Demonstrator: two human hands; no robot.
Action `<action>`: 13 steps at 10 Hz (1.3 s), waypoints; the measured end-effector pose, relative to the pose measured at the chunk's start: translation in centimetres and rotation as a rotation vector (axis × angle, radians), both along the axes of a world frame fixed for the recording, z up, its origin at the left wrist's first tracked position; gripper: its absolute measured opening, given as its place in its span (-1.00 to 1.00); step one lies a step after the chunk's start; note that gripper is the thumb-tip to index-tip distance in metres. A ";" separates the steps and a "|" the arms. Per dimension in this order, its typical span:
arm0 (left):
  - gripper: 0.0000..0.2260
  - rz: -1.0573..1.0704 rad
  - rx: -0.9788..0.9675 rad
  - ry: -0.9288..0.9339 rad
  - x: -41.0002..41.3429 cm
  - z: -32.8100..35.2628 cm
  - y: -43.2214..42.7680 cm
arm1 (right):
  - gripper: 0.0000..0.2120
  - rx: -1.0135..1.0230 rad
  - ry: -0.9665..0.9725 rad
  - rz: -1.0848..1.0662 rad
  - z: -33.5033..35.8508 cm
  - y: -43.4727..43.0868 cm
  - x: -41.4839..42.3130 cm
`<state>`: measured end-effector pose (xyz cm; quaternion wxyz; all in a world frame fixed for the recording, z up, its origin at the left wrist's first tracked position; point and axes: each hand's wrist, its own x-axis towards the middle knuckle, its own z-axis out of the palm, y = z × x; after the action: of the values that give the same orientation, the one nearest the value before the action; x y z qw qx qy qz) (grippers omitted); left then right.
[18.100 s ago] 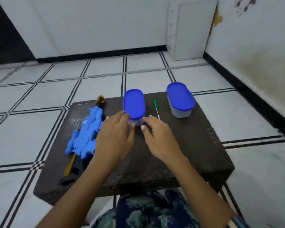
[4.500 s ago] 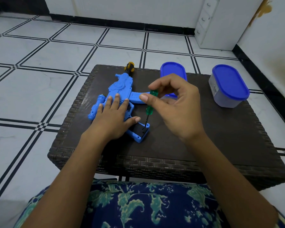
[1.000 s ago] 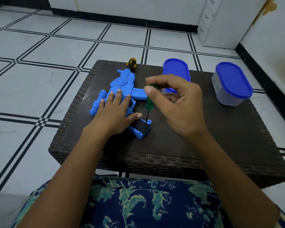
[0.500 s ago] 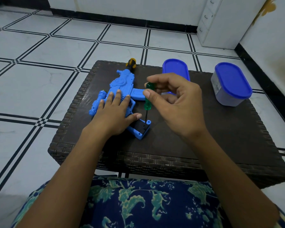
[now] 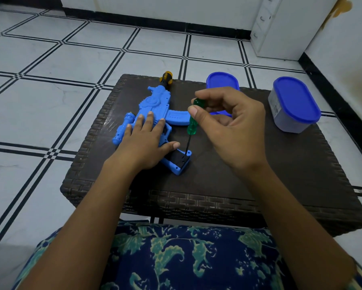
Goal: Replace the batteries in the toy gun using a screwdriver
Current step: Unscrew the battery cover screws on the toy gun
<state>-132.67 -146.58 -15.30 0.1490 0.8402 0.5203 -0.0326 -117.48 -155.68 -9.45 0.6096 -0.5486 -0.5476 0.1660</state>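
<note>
A blue toy gun (image 5: 158,105) with a yellow-and-black muzzle lies on a dark woven table (image 5: 249,181), its grip end with a black panel (image 5: 180,161) pointing toward me. My left hand (image 5: 146,143) presses flat on the gun's body, fingers straight. My right hand (image 5: 232,130) pinches the green handle of a small screwdriver (image 5: 192,122), which stands nearly upright. Its thin shaft comes down onto the black panel at the grip's end.
Two grey containers with blue lids stand at the back of the table, one behind my right hand (image 5: 222,82) and one at the right edge (image 5: 294,105). A white cabinet (image 5: 284,26) stands in the room's corner. Tiled floor surrounds the table.
My right fingers have shifted a little round the screwdriver handle, which stays upright on the grip's panel. My left hand has stayed flat on the gun.
</note>
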 end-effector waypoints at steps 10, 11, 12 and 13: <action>-0.26 -0.001 0.003 0.005 0.0 -0.2 0.1 | -0.83 0.042 -0.140 -0.019 -0.2 0.1 -0.3; -0.26 0.000 0.006 0.012 0.0 -0.2 0.1 | -0.83 0.030 -0.136 -0.006 -0.3 0.1 -0.4; -0.26 -0.004 0.012 0.014 0.0 -0.3 0.1 | -0.82 0.015 -0.139 0.019 -0.2 0.1 -0.4; -0.26 -0.011 0.013 0.002 0.0 -0.3 0.1 | -0.75 0.027 -0.126 0.034 -0.2 0.0 -0.5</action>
<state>-132.64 -146.48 -15.59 0.1427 0.8440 0.5161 -0.0310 -118.01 -155.68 -9.67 0.5782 -0.5404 -0.5964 0.1342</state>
